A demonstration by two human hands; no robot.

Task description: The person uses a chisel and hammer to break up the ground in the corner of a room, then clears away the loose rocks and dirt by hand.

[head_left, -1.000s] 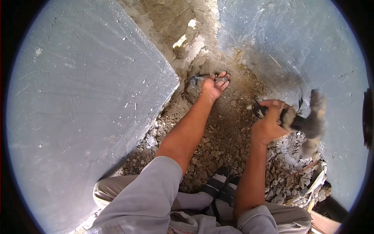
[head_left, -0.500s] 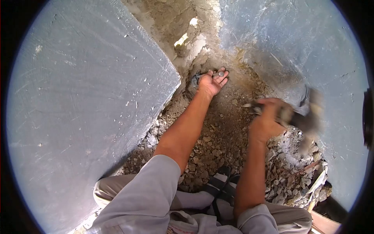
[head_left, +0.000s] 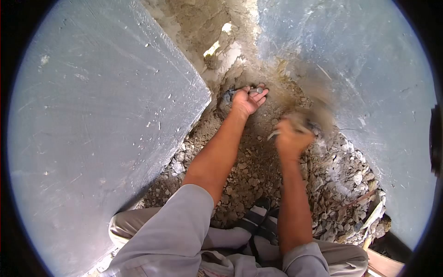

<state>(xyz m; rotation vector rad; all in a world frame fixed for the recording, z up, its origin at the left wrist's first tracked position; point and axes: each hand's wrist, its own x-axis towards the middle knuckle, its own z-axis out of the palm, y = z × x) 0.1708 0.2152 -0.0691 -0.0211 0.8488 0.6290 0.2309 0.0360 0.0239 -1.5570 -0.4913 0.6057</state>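
Observation:
My left hand (head_left: 248,100) is closed around a metal chisel (head_left: 260,90), palm up, against the broken base of the wall. The chisel's round struck end pokes out towards the right; its other end is hidden by the hand and the rubble. To the right, my right hand (head_left: 294,141) grips a hammer (head_left: 320,104) that is smeared by fast motion. The hammer's head is up and right of the fist, apart from the chisel, and a bit of the handle end shows left of the fist.
Grey painted wall faces stand on the left (head_left: 106,115) and right (head_left: 392,92). Between them is crumbling masonry (head_left: 194,27) with small bright holes. Broken stones (head_left: 332,198) cover the ground around my sandalled feet (head_left: 254,217). A thin reddish rod (head_left: 360,199) lies at lower right.
My right hand and the hammer have swung left and slightly up, closer to the chisel. My left hand holds the chisel in nearly the same place.

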